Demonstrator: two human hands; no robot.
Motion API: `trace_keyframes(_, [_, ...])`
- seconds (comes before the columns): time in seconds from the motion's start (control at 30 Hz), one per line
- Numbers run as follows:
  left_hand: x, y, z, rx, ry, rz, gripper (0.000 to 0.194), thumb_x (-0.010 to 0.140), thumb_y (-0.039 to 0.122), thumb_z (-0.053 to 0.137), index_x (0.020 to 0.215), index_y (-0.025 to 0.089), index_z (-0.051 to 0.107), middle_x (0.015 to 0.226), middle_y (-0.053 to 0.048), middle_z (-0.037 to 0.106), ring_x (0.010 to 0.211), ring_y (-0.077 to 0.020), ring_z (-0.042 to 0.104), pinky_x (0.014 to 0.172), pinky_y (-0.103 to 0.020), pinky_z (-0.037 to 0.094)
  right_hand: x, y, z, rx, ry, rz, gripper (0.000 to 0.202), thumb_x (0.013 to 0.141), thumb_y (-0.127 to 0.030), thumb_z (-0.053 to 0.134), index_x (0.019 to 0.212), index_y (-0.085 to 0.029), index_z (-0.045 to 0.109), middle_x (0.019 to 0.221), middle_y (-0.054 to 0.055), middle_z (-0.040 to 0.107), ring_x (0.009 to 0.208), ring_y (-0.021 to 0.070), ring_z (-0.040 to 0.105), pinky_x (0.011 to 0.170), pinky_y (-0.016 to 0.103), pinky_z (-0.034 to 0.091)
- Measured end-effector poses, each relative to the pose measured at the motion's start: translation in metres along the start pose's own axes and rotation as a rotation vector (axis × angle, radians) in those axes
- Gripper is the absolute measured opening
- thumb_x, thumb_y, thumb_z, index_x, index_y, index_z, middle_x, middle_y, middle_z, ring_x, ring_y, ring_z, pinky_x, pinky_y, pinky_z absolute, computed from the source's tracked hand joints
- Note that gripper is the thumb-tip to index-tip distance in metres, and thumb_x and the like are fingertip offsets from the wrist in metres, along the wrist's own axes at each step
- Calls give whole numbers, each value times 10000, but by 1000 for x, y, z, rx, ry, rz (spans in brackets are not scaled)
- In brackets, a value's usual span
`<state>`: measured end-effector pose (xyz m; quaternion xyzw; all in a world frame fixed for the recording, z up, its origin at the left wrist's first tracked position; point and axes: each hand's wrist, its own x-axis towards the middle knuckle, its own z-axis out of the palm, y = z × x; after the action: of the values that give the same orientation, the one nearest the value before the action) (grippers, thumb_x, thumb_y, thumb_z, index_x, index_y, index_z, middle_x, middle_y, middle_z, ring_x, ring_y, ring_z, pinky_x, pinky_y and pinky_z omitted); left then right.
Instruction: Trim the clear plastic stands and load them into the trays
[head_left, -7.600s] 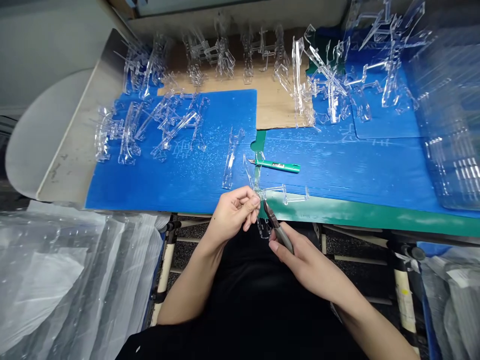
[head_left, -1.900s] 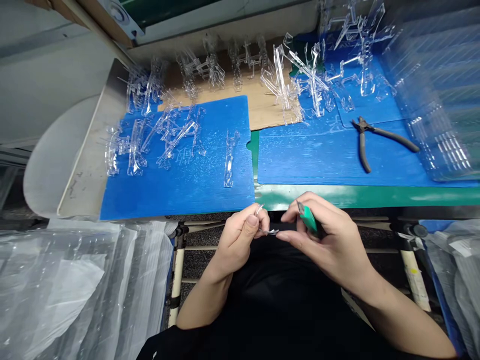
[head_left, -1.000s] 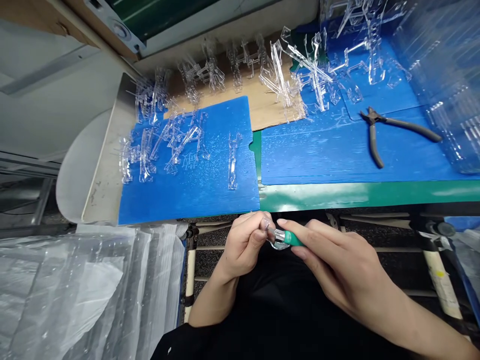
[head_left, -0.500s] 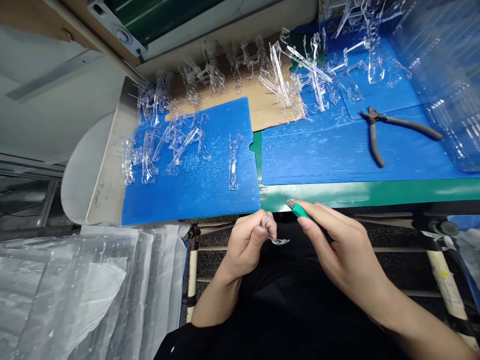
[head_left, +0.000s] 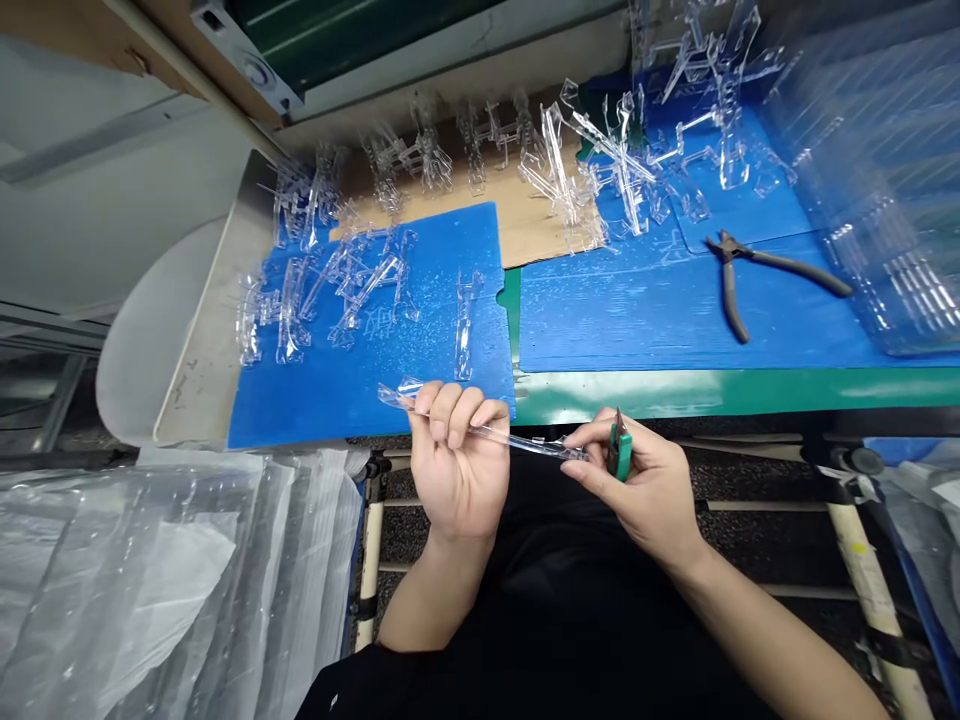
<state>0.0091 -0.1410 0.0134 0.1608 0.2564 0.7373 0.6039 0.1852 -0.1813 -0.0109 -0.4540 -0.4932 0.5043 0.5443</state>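
A long clear plastic piece [head_left: 529, 443] stretches between my two hands in front of the table edge. Its left part is gripped by the curled fingers of my left hand [head_left: 461, 460], palm turned up. My right hand [head_left: 645, 480] pinches the piece's right end between thumb and forefinger. The same hand also holds a green-handled knife [head_left: 622, 455], its dark blade pointing up. Beyond my left hand, a single clear part [head_left: 464, 325] lies on the left blue sheet [head_left: 427, 235].
Grey-handled pliers [head_left: 727, 280] lie open on the right blue sheet [head_left: 600, 320]. Clear plastic parts [head_left: 360, 285] are spread at the left, with more along the back on brown cardboard [head_left: 517, 240]. A large clear plastic container [head_left: 892, 200] stands at the right. Plastic-wrapped stacks [head_left: 187, 580] are at lower left.
My left hand has turned palm up, and the clear piece now spans both hands. My right hand has come to the piece's right end, with the knife now upright.
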Motion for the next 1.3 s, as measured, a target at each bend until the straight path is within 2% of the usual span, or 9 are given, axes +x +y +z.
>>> trace_keyframes(0.1, [2,-3,-11,296,75,-1,395,1202,552,399,1162,246,645,1103,-50,698,982,-154,685,905,-274,557,0,1,-2,4,99,-43,74,936,-236,880,884,-236,826,736,-30,619,654,133,531,652,297,441])
trace_keyframes(0.2, [3,0,-22,849,61,436,582,1093,748,520,1452,297,602,1521,-133,625,1472,-299,570,1133,-439,509,2,-3,-7,-55,207,-119,79,944,-213,883,903,-247,825,739,-36,611,661,135,522,651,302,434])
trace_keyframes(0.3, [-2,5,-25,1408,-478,813,680,1032,666,719,1550,259,555,1532,-159,652,1510,-346,562,1267,-514,373,5,-13,-9,-192,113,-236,101,939,-155,887,926,-232,823,776,-22,660,651,129,539,611,296,429])
trace_keyframes(0.37, [-6,8,-22,1557,-873,675,377,1144,433,628,1456,223,612,1365,-127,756,1316,-279,699,1282,-506,331,8,-20,-8,-236,30,-308,121,941,-119,879,940,-215,806,792,-17,670,657,124,562,604,285,443])
trace_keyframes(0.43, [-8,9,-19,1531,-998,527,197,1191,242,480,1278,195,650,1151,-83,796,1046,-205,739,1200,-465,411,10,-26,-7,-265,-32,-354,118,960,-120,863,959,-208,783,801,-18,654,677,126,590,620,275,470])
trace_keyframes(0.63, [-3,11,-20,1514,-820,669,199,1190,266,484,1103,191,645,917,-53,735,820,-189,615,879,-391,456,2,-33,-24,-614,-139,-305,244,1148,-285,626,1362,-175,664,1080,82,726,838,183,702,695,294,533])
trace_keyframes(0.8, [-1,14,-19,1558,-781,778,211,1190,274,504,1064,184,647,868,-39,732,760,-173,601,835,-395,390,-12,-40,-37,-863,-193,-325,217,1170,-225,556,1348,-208,679,926,25,671,689,144,656,630,271,476])
trace_keyframes(1.13, [-3,16,-14,1571,-800,786,215,1190,273,512,1044,194,650,843,-27,734,737,-166,606,825,-398,372,-14,-44,-38,-815,-244,-311,233,1176,-233,558,1361,-198,696,947,28,695,684,130,642,623,263,467])
trace_keyframes(1.3, [-7,19,-10,1421,-878,626,238,1190,318,504,1045,204,654,844,-28,726,714,-168,592,832,-415,382,4,-29,-43,-720,-161,-265,195,1162,-242,582,1265,-197,741,979,59,750,820,192,717,769,320,533])
